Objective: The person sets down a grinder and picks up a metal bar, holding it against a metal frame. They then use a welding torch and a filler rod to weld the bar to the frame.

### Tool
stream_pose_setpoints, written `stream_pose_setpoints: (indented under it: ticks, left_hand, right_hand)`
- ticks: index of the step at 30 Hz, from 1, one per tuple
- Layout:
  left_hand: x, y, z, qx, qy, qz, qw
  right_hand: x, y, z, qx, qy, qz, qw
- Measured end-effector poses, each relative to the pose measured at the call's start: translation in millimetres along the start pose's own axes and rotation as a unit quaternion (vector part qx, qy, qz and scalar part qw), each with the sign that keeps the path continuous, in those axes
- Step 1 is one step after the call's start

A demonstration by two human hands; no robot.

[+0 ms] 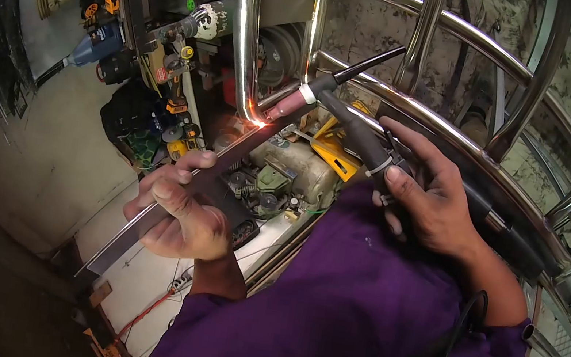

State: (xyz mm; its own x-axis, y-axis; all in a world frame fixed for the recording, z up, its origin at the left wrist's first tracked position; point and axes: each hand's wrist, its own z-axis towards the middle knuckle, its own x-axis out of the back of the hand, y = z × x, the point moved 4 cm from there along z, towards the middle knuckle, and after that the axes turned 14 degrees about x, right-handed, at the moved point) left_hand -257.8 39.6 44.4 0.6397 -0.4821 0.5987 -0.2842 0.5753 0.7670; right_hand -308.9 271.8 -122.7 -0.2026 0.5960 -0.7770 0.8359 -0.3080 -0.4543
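My left hand (180, 214) pinches a thin welding rod (105, 246), whose far end meets a bright orange glow (259, 123). The glow sits at the bottom of an upright polished steel tube (244, 39). In my right hand (438, 197) is a TIG welding torch (363, 142) with a pink nozzle and a long black back cap. The nozzle tip points left at the glow, close beside the tube's foot. A dark flat bar (287, 121) runs under the rod and the nozzle, partly hidden by my left hand.
Curved polished steel railing (463, 29) spans the back and right. Behind the work lie a yellow tool (336, 158) and a dusty machine (278, 177). Power tools (177, 136) and a blue bottle (97, 45) are at left. A red cable (145, 316) lies lower left.
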Motion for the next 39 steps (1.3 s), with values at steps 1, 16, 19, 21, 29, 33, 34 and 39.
stream_pose_setpoints:
  ticks: [1, 16, 19, 21, 29, 33, 34, 39]
  left_hand:
    - [-1.7, 1.6, 0.0, 0.000, 0.004, -0.001, 1.000]
    - [-1.0, 1.6, 0.0, -0.009, 0.004, 0.025, 1.000]
    - [-2.6, 3.3, -0.6, -0.011, 0.005, 0.023, 1.000]
    - [-0.8, 2.0, -0.6, -0.011, -0.001, 0.023, 1.000]
    - [0.4, -1.0, -0.8, -0.002, 0.015, 0.022, 1.000]
    - [6.1, -1.6, 0.6, -0.001, 0.048, 0.092, 0.995]
    - [10.9, 0.5, 1.0, -0.003, 0.057, 0.119, 0.991]
    - [-2.3, 3.2, -1.6, 0.001, 0.021, 0.072, 0.997]
  right_hand:
    - [0.4, 0.2, -0.1, 0.002, -0.003, -0.002, 1.000]
    - [-0.3, 2.9, 0.8, -0.006, -0.011, -0.006, 1.000]
    - [-0.8, 1.2, 1.0, -0.007, -0.014, -0.008, 1.000]
    - [-0.9, 0.7, 1.1, -0.007, -0.015, -0.010, 1.000]
    - [1.2, -1.5, 0.8, 0.015, -0.014, -0.101, 0.995]
    - [0.7, -0.3, 0.7, 0.023, -0.009, -0.092, 0.995]
    - [-2.0, 0.1, 0.4, 0.017, 0.000, -0.067, 0.998]
    - [0.2, 1.2, 1.7, 0.026, -0.005, -0.026, 0.999]
